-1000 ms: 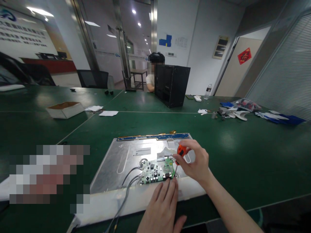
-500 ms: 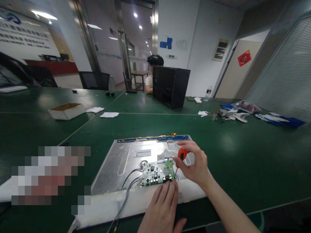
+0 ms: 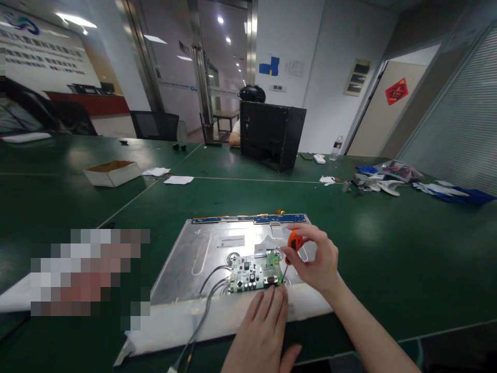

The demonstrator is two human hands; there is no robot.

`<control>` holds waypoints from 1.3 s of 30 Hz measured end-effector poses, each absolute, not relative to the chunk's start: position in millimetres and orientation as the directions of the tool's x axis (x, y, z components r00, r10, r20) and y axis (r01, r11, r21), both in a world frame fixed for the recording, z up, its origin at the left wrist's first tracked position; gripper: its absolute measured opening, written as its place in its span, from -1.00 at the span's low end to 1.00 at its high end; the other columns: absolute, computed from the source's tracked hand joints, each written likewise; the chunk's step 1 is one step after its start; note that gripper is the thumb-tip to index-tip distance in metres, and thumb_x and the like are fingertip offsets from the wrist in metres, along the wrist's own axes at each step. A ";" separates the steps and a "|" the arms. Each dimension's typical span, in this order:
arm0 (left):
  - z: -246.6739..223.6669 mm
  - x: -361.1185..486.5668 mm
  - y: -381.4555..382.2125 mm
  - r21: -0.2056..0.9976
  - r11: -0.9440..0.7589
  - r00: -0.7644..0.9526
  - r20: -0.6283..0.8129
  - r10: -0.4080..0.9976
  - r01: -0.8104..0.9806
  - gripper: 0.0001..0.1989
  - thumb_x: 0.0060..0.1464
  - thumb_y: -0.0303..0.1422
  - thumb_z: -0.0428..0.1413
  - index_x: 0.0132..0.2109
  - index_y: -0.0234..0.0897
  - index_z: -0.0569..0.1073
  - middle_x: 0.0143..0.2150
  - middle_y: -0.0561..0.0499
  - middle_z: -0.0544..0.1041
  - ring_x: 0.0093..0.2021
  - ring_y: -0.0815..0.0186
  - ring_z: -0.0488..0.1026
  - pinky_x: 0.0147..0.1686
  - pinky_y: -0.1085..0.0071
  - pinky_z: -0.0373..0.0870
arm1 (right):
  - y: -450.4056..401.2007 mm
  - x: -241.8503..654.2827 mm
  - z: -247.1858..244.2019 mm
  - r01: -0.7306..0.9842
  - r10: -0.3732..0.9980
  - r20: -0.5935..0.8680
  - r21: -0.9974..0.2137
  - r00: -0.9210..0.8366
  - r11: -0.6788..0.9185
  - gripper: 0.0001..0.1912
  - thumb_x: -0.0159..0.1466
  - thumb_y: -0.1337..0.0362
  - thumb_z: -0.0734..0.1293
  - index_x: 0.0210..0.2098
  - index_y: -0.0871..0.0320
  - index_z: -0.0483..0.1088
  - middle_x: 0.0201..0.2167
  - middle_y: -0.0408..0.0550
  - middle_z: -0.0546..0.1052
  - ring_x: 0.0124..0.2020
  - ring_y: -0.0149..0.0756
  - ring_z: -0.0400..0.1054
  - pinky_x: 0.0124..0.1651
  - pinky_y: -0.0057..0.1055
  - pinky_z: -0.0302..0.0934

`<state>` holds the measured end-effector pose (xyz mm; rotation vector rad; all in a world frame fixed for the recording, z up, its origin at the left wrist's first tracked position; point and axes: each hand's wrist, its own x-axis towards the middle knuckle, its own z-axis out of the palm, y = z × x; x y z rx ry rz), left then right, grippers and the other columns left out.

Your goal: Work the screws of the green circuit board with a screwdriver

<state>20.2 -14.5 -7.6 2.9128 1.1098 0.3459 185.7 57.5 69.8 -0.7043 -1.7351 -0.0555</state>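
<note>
Shows a wider face of the black case (image 3: 267, 127) across the worktop (image 3: 373, 233) than a second ago, hiding more of the person (image 3: 235, 138) behind; shows hardly any shift in the left hand (image 3: 258, 331) or the right hand (image 3: 318, 259).

Nearest, lies flat with the left hand, fingers side by side, thumb apart, tips at the near edge of the circuit board (image 3: 256, 272). Could flex or skew that edge by leaning too hard, and could get jabbed on any sideways skid of the blade, being just beside it.

Pinches with the right hand's grip, thumb against fingers, the handle of the orange screwdriver (image 3: 295, 241), shaft slanting down to the board's right near corner. Cannot tell the tip's seating; too small to see. Might, from that tilt, ride out of a screw head or scrape the board.

Find the board on the metal panel (image 3: 178, 274), with cables (image 3: 209, 299) trailing from its left side over the white strip (image 3: 166, 324). Could wrench the joints through any snag there.

Farther up, by the blue strip (image 3: 252, 220), might crease the pale ribbon (image 3: 276, 229) with a backward brush of the right hand.

Farthest, expect little trouble from the black case, standing well apart.
</note>
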 end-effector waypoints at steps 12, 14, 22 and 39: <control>-7.6 19.4 -15.2 0.060 -0.752 0.735 0.174 0.655 0.656 -0.36 0.15 -0.14 0.03 0.28 -0.41 0.16 0.31 -0.24 0.17 0.23 -0.02 0.18 0.16 0.12 0.11 | 55.5 186.5 75.1 0.544 0.473 0.863 -0.314 -0.179 0.778 -0.63 0.19 0.41 0.24 0.00 0.10 0.22 -0.11 0.05 0.50 -0.12 -0.23 0.42 -0.32 -0.37 0.38; -7.4 20.1 -14.5 0.060 -0.751 0.735 0.163 0.658 0.658 -0.36 0.15 -0.13 0.02 0.27 -0.41 0.17 0.30 -0.24 0.18 0.23 -0.02 0.19 0.16 0.12 0.12 | 56.2 186.2 75.5 0.540 0.463 0.867 -0.305 -0.183 0.784 -0.64 0.20 0.41 0.25 -0.01 0.11 0.23 -0.08 0.09 0.46 -0.09 -0.21 0.40 -0.32 -0.36 0.38; -1.7 22.6 -14.1 0.099 -0.736 0.723 0.143 0.676 0.670 -0.37 0.19 -0.11 -0.04 0.27 -0.43 0.17 0.29 -0.24 0.20 0.23 -0.02 0.19 0.16 0.11 0.12 | 57.8 185.7 76.5 0.567 0.389 0.909 -0.243 -0.151 0.787 -0.66 0.18 0.29 0.38 -0.08 0.07 0.24 -0.29 -0.06 0.36 -0.34 -0.32 0.35 -0.36 -0.36 0.37; -7.8 20.0 -15.8 0.137 -0.733 0.709 0.188 0.679 0.666 -0.34 0.18 -0.12 -0.02 0.30 -0.43 0.10 0.29 -0.23 0.20 0.24 0.02 0.15 0.18 0.15 0.08 | 53.9 187.4 73.6 0.513 0.420 0.890 -0.280 -0.177 0.811 -0.61 0.15 0.41 0.34 -0.04 0.11 0.25 -0.23 0.00 0.53 -0.28 -0.26 0.46 -0.32 -0.35 0.38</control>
